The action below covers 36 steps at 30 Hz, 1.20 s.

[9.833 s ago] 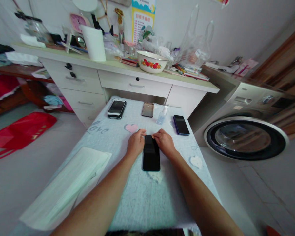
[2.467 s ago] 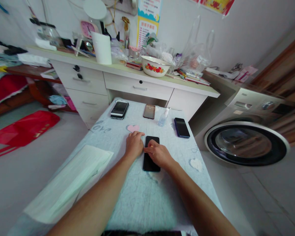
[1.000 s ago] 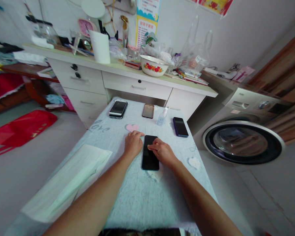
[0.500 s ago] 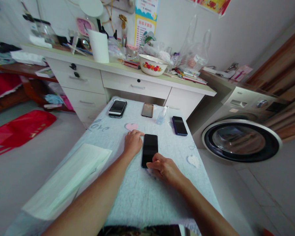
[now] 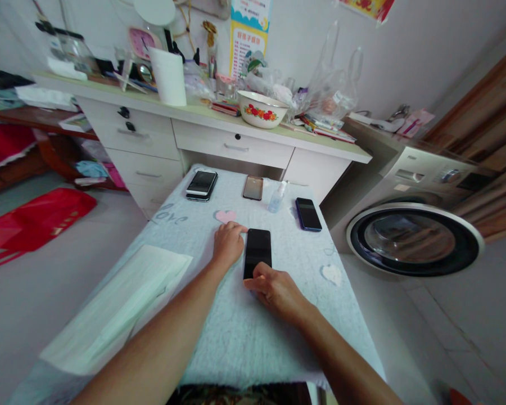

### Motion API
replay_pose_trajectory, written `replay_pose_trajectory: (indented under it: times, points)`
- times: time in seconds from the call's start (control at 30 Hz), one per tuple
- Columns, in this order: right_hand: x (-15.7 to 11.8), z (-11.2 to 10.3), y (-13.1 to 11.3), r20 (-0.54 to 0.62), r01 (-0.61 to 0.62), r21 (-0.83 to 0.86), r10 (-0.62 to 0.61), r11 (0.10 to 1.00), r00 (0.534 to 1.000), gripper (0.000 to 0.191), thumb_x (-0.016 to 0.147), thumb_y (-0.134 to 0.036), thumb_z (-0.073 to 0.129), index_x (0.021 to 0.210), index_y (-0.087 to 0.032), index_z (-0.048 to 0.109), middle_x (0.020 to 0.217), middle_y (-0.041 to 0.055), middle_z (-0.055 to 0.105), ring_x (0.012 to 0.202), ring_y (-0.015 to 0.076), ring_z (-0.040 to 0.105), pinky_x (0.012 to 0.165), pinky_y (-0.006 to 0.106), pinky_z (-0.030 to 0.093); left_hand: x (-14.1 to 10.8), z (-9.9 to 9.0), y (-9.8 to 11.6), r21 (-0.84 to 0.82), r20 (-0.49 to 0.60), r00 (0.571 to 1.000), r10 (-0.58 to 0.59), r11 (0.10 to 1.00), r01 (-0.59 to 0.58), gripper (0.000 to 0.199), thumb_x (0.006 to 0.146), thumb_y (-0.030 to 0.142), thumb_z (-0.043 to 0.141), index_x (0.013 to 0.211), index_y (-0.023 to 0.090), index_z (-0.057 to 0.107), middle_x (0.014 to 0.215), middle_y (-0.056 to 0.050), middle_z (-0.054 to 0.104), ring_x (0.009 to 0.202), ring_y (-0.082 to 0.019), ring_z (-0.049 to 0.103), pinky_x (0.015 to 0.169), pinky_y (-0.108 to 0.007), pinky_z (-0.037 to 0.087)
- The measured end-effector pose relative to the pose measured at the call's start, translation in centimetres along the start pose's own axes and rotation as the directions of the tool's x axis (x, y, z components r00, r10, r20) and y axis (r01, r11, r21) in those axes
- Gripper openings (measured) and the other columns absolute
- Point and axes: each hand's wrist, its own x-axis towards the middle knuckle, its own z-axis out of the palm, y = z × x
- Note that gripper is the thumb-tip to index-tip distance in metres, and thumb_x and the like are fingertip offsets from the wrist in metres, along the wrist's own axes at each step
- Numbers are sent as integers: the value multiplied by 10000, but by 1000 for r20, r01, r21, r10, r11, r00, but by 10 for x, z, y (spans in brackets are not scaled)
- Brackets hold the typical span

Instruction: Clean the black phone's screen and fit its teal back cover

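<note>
A black smartphone (image 5: 258,244) lies screen up on the cloth-covered table (image 5: 219,337). At its upper left corner is my left hand (image 5: 228,244), fingers bent and one fingertip against the phone, steadying it. My right hand (image 5: 278,287) is closed, with curled fingers and thumb over the phone's near end, which it covers. Whether something small sits inside those fingers is hidden. Beyond the phone stand a clear spray bottle (image 5: 277,198) and a brown phone case (image 5: 253,188). To the right lies a dark phone with a blue edge (image 5: 308,215).
Stacked phones (image 5: 202,185) lie at the table's far left corner. A pale folded sheet (image 5: 118,309) covers the near left side. Behind is a white desk (image 5: 236,147) with a flowered bowl (image 5: 262,114); a washing machine (image 5: 413,242) stands to the right.
My right hand has shifted slightly left across the near end of the phone, hiding its bottom edge. My left hand stays at the upper left corner.
</note>
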Motion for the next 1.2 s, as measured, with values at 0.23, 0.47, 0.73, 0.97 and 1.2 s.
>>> replay_pose_trajectory:
  times: [0.23,0.47,0.73,0.97,1.2]
  points:
    - [-29,-1,23,-67,-83,80,88,993,994,219,944,-212,504,929,-266,716,891,21,593,639,90,520,573,222,324,1,1,-1,8,8,1000,3,1000,-3,365,797,69,470,998,240,721,1088,-49,664,1037,-227,556,924,-369,418]
    - [-30,-1,37,-91,-114,94,123,989,988,244,941,-195,498,996,-262,727,902,28,609,634,89,529,581,211,347,1,0,0,4,10,1000,0,1000,-1,364,795,71,474,997,245,722,1083,-51,662,1039,-219,558,940,-365,414]
    - [-6,-1,63,-171,-156,31,159,987,972,231,952,-230,515,1015,-256,736,959,38,625,724,120,579,649,221,401,1,0,0,9,8,1000,2,1000,-2,358,796,73,478,996,239,724,1086,-48,664,1035,-227,558,938,-367,412]
    - [-9,5,47,-161,-123,79,134,989,978,242,943,-181,499,1011,-259,718,959,25,611,717,100,564,644,208,387,0,0,1,10,10,1000,0,1000,0,358,798,76,473,999,238,722,1083,-45,664,1036,-222,556,938,-359,410]
    - [-14,3,23,-50,-47,45,49,998,998,201,930,-183,516,883,-234,705,889,15,601,611,79,476,540,217,275,1,1,-1,8,11,1000,10,1000,-10,353,803,78,468,1001,232,717,1087,-46,661,1045,-218,555,937,-352,411]
